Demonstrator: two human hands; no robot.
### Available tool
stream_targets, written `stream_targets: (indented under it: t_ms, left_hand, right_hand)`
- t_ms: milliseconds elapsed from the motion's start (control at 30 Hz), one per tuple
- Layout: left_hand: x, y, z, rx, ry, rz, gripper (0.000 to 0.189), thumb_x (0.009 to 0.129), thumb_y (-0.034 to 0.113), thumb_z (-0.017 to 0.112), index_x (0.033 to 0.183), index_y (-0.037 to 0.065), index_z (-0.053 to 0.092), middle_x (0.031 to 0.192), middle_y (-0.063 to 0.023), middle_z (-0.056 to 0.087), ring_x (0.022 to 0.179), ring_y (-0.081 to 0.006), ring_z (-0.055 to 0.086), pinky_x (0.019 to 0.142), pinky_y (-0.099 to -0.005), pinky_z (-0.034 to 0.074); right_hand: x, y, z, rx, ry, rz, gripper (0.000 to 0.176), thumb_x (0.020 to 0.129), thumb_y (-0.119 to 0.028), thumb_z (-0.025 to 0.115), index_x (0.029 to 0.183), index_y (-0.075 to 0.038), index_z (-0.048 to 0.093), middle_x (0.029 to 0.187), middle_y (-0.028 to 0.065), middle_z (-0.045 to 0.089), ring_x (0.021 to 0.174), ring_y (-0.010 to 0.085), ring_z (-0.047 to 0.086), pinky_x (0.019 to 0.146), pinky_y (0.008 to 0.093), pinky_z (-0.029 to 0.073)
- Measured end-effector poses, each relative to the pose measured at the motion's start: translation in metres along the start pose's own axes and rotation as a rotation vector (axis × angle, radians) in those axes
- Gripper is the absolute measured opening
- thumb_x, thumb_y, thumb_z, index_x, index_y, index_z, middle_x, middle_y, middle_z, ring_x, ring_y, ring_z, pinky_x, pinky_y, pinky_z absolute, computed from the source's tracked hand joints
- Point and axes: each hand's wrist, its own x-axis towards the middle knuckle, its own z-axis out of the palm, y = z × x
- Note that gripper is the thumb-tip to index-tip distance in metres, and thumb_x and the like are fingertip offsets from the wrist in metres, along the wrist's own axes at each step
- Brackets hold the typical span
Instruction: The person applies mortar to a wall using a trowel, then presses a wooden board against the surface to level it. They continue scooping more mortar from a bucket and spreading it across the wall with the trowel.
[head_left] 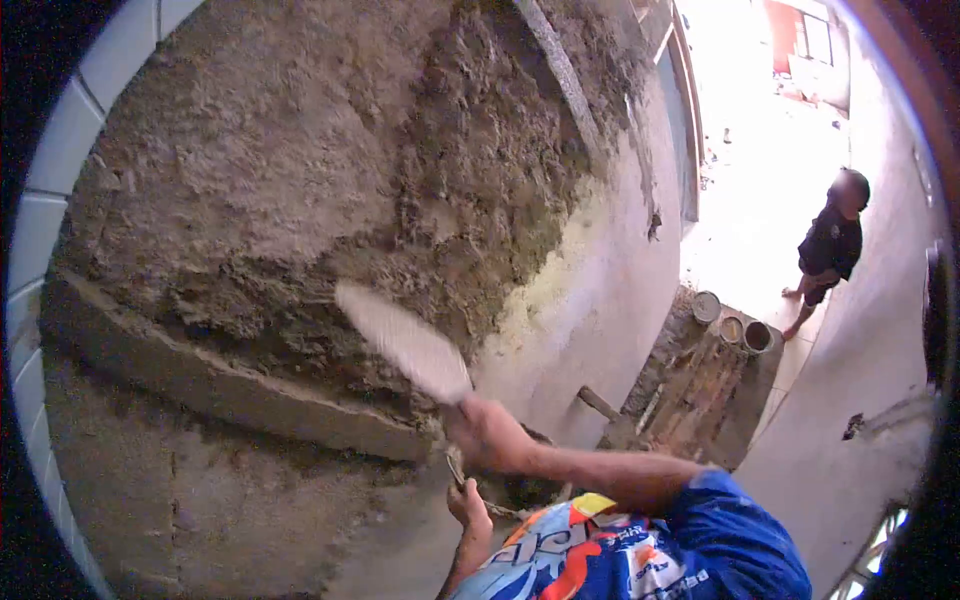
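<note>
My right hand grips the handle of a trowel, whose long blade is blurred and lies in front of the rough, wet mortar on the wall. Just below it, my left hand is closed on a thin edge or handle that I cannot make out clearly. A dark, partly hidden object is behind my right forearm. Under the rough mortar runs a raised ledge of mortar, with a flatter grey surface below it.
A pale strip crosses the upper mortar. White tiles border the left side. At the right, a person stands near several round containers beside a dirty board. A short piece juts out near the smooth wall.
</note>
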Motion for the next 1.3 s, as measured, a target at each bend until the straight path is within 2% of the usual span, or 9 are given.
stream_targets:
  t_ms: [200,367,433,667,800,1000,1133,1233,1300]
  left_hand:
    - [-0.011,0.095,0.014,0.015,-0.125,0.039,0.034,0.073,0.019,0.057,0.089,-0.01,0.055,0.085,-0.0223,0.058,0.079,-0.0317,0.055,0.073,-0.0392,0.042]
    - [-0.01,0.159,0.053,0.053,-0.341,0.308,0.019,0.071,0.013,0.059,0.078,-0.004,0.054,0.068,-0.0116,0.055,0.062,-0.0214,0.052,0.061,-0.0347,0.042]
    - [-0.016,0.182,0.064,0.014,-0.485,0.372,0.016,0.071,0.012,0.059,0.077,-0.002,0.054,0.065,-0.0092,0.054,0.059,-0.018,0.051,0.058,-0.0328,0.042]
    - [-0.03,0.23,0.08,-0.061,-0.494,0.581,0.01,0.071,0.005,0.061,0.072,0.003,0.051,0.059,-0.004,0.052,0.057,-0.0082,0.047,0.053,-0.0261,0.04]
    - [-0.043,0.238,0.085,-0.188,-0.611,0.475,0.009,0.073,0.005,0.061,0.073,0.004,0.052,0.06,-0.003,0.053,0.056,-0.0085,0.047,0.051,-0.0265,0.04]
    - [-0.059,0.261,0.09,0.033,-0.65,0.732,0.011,0.073,0.008,0.061,0.071,0.003,0.051,0.056,-0.0064,0.049,0.052,-0.0099,0.048,0.048,-0.0279,0.039]
    - [-0.06,0.26,0.097,0.061,-0.741,0.658,0.013,0.073,0.007,0.061,0.069,0.002,0.05,0.055,-0.0088,0.049,0.05,-0.0129,0.048,0.049,-0.0295,0.039]
    - [-0.066,0.256,0.102,-0.01,-0.725,0.761,0.016,0.073,0.007,0.06,0.066,0.002,0.047,0.054,-0.0092,0.048,0.049,-0.0127,0.046,0.048,-0.0299,0.039]
    - [-0.064,0.254,0.099,-0.035,-0.716,0.759,0.017,0.073,0.006,0.06,0.066,0.001,0.046,0.053,-0.0097,0.047,0.048,-0.0128,0.046,0.048,-0.0302,0.038]
  right_hand:
    - [-0.129,0.04,-0.091,-0.293,-0.286,0.567,0.02,0.073,-0.016,0.058,0.089,-0.004,0.057,0.082,0.0168,0.062,0.08,0.0296,0.062,0.069,0.0396,0.048]
    - [-0.149,0.133,-0.148,-0.719,-0.723,0.401,0.018,0.078,-0.02,0.052,0.084,-0.004,0.057,0.077,0.019,0.059,0.069,0.0309,0.06,0.059,0.0407,0.047]
    - [-0.116,0.099,-0.138,-0.312,-0.316,0.748,0.02,0.078,-0.021,0.052,0.087,-0.004,0.056,0.08,0.0187,0.06,0.073,0.0328,0.06,0.063,0.0407,0.048]
    - [-0.13,0.034,-0.135,-0.512,-0.416,0.56,0.029,0.073,-0.021,0.059,0.094,-0.002,0.054,0.08,0.0205,0.061,0.079,0.0362,0.061,0.066,0.0447,0.049]
    - [-0.117,0.026,-0.176,-0.714,-0.137,0.662,0.032,0.073,-0.021,0.056,0.098,-0.003,0.051,0.088,0.0185,0.061,0.083,0.0354,0.059,0.069,0.0448,0.047]
    - [-0.169,0.075,-0.178,-0.536,-0.661,0.417,0.02,0.075,-0.014,0.051,0.086,0.002,0.058,0.079,0.0182,0.062,0.075,0.0333,0.061,0.063,0.0425,0.048]
    - [-0.154,0.099,-0.17,-0.575,-0.091,0.647,0.023,0.07,-0.015,0.055,0.087,0.001,0.06,0.076,0.0178,0.061,0.068,0.0327,0.061,0.06,0.042,0.047]
    - [-0.161,0.093,-0.161,-0.894,-0.847,0.3,0.023,0.069,-0.018,0.056,0.085,-0.001,0.059,0.075,0.0176,0.061,0.066,0.0322,0.06,0.059,0.0415,0.048]
    - [-0.168,0.075,-0.167,-0.673,-0.72,0.388,0.025,0.068,-0.02,0.057,0.085,-0.003,0.059,0.071,0.0141,0.061,0.064,0.0285,0.06,0.057,0.0409,0.048]
